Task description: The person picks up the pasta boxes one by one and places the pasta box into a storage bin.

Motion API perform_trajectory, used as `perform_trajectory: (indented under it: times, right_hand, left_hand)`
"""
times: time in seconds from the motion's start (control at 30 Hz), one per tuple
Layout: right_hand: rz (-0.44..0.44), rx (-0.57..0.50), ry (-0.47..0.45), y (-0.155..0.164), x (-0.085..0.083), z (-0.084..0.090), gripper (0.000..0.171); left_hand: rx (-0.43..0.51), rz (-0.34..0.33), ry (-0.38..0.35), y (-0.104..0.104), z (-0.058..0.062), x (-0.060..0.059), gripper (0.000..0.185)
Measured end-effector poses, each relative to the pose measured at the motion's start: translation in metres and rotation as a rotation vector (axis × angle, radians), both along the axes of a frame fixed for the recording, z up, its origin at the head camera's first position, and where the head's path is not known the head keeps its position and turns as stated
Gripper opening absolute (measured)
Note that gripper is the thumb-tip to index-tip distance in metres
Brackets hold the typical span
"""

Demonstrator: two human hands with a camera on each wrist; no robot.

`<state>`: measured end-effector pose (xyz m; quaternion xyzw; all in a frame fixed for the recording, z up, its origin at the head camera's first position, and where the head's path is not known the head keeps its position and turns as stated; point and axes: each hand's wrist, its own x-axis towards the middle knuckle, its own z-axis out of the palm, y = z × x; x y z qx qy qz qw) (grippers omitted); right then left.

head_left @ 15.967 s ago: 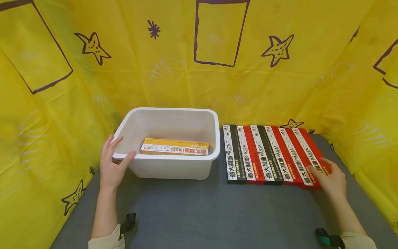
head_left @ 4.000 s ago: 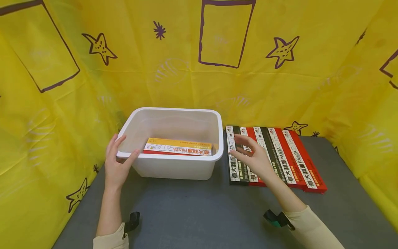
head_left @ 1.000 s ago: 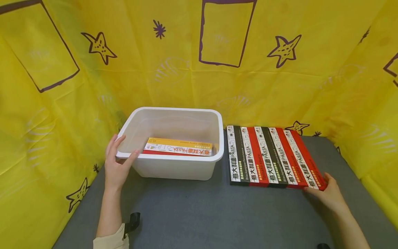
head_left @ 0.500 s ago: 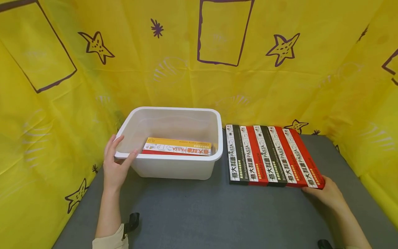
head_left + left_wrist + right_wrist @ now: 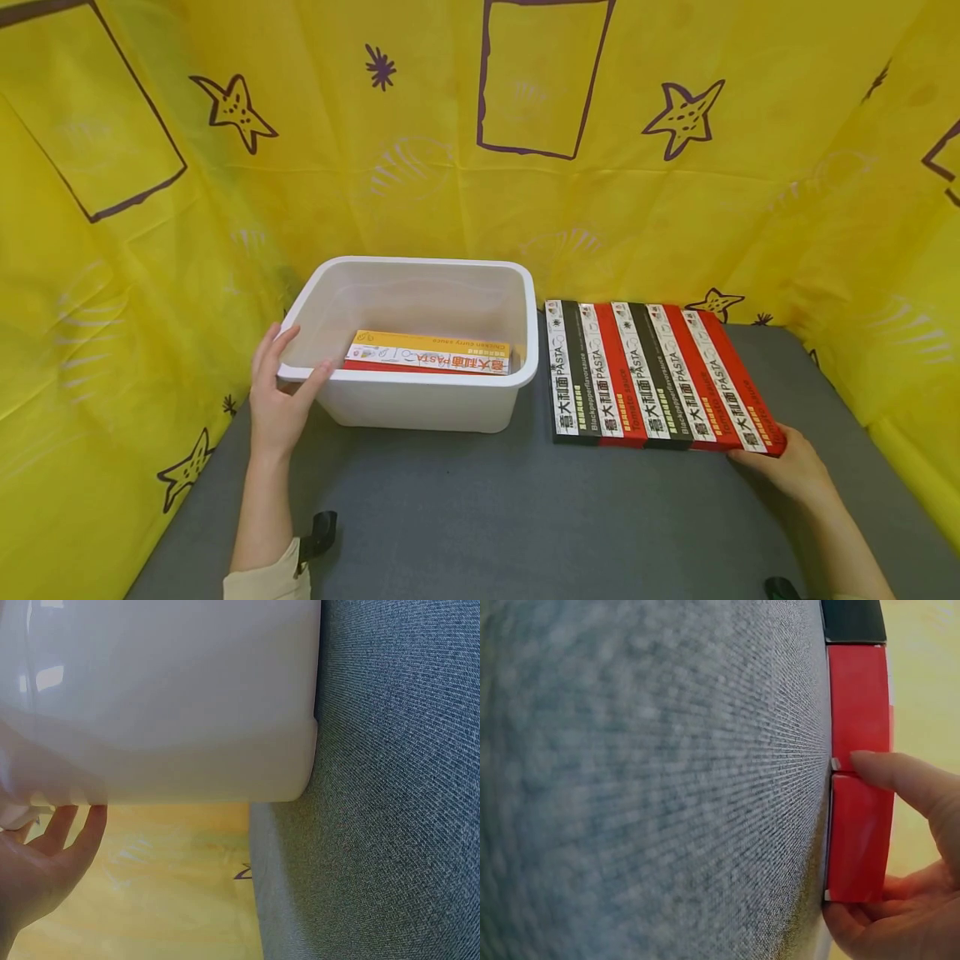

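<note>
A grey felt table (image 5: pixel 480 517) is walled by yellow cloth (image 5: pixel 420 167) with purple stars. At its left edge the left hand (image 5: pixel 276 398) rests loosely spread on the near-left corner of a white bin (image 5: pixel 420 408) holding a yellow box (image 5: pixel 427 352). Toward the right edge lie five boxes (image 5: pixel 645 375) side by side, and the right hand (image 5: pixel 787 467) grips the near end of the outermost; only the right wrist view shows a finger (image 5: pixel 900 776) pressed on its red end.

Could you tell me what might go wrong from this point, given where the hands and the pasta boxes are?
The right hand touches only the near end of the rightmost red box; lifting it could drag the neighbouring red box askew, since they lie flush. The left hand merely rests on the white bin rim, so a knock could shift it.
</note>
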<state>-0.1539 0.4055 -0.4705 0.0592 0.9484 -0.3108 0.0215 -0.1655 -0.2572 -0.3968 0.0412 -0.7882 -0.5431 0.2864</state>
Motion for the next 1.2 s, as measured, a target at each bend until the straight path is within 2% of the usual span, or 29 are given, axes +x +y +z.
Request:
perform_trajectory:
  times: [0.2,0.6,0.8,1.2]
  right_hand:
    - [-0.013,-0.015,-0.027,0.000,0.001,0.001,0.084]
    - [-0.130,-0.086,-0.081,-0.005,0.008,0.009,0.095]
    - [-0.213,-0.130,-0.067,-0.011,0.010,0.016,0.098]
    - [-0.311,-0.219,-0.035,-0.015,0.013,0.022,0.102]
  left_hand:
    - [-0.002,0.002,-0.003,0.000,0.000,0.000,0.062]
    - [0.000,0.002,-0.008,0.001,0.001,0.001,0.062]
    - [-0.001,0.001,-0.007,0.000,0.000,0.000,0.063]
    - [-0.003,0.007,-0.019,-0.001,-0.001,-0.001,0.063]
